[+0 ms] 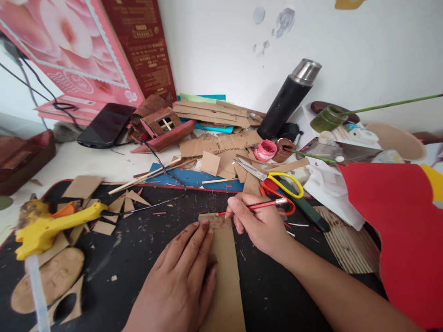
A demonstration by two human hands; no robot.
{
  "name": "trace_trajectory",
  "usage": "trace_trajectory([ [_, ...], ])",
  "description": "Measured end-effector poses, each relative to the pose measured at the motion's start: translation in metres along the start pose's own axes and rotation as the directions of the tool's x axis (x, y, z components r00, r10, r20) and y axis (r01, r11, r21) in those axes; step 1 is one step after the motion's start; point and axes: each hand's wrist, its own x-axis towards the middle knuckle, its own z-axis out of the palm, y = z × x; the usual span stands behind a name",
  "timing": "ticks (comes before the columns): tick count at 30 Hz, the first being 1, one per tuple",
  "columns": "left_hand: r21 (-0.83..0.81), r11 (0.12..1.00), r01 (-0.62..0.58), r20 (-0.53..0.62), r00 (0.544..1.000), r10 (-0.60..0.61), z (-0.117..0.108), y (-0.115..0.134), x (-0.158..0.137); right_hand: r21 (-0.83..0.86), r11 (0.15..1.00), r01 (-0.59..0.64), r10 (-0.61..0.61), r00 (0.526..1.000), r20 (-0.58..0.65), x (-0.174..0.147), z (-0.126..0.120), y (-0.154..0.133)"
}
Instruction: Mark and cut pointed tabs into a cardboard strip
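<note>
A long strip of brown cardboard lies on the black mat, running away from me. My left hand rests flat on its left side, fingers stretched out and close together, the fingertips near the strip's far end. My right hand is closed around a red pencil with a worn whitish end. The pencil's tip points left, at the far end of the strip just beyond my left fingertips; whether it touches the cardboard I cannot tell. Scissors with yellow handles lie just beyond my right hand.
A yellow glue gun and cardboard scraps lie at left. Farther back are a small cardboard boat model, a phone, paint jars and a leaning black thermos. Red sheet material covers the right side.
</note>
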Motion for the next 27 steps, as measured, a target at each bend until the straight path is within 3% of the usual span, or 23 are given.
trace_trajectory([
  [27, -0.026, 1.000, 0.008, 0.014, 1.000, -0.008, 0.0004, -0.0001, -0.0015, -0.039, 0.999, 0.015, -0.014, 1.000, 0.022, 0.0008, 0.0003, -0.0014],
])
